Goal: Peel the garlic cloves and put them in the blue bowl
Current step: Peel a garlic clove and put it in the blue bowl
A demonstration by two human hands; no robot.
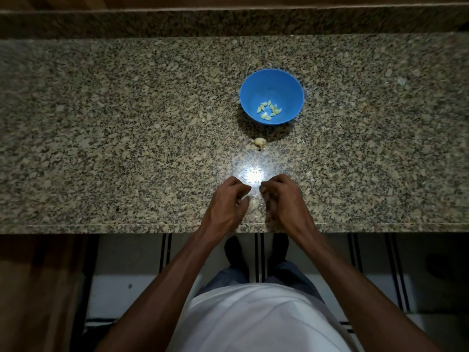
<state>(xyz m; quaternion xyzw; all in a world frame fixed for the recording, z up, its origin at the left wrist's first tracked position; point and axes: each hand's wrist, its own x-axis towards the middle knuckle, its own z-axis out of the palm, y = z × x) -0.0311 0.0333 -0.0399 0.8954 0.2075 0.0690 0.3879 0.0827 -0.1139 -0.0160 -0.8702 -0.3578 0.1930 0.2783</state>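
Nearest me, at the bench point(101, 138) edge, my left hand point(228, 201) and right hand point(281, 199) were curled; what they pinched I couldn't tell. Glare could have cost me a slipped clove, with the garlic piece point(260, 142) and blue bowl point(271, 82) of peeled cloves point(269, 110) farther off.

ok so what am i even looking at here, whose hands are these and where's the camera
One picture, taken by a camera worn on a person's head, looking down past their white shirt at a speckled granite counter. No machine is involved: the left hand and right hand are the person's own, fingers curled close together near the counter's front edge. The glare between them hides whether they hold a clove. Further back sits a blue bowl with several peeled garlic cloves inside. Between the bowl and the hands lies a garlic piece still in its skin.
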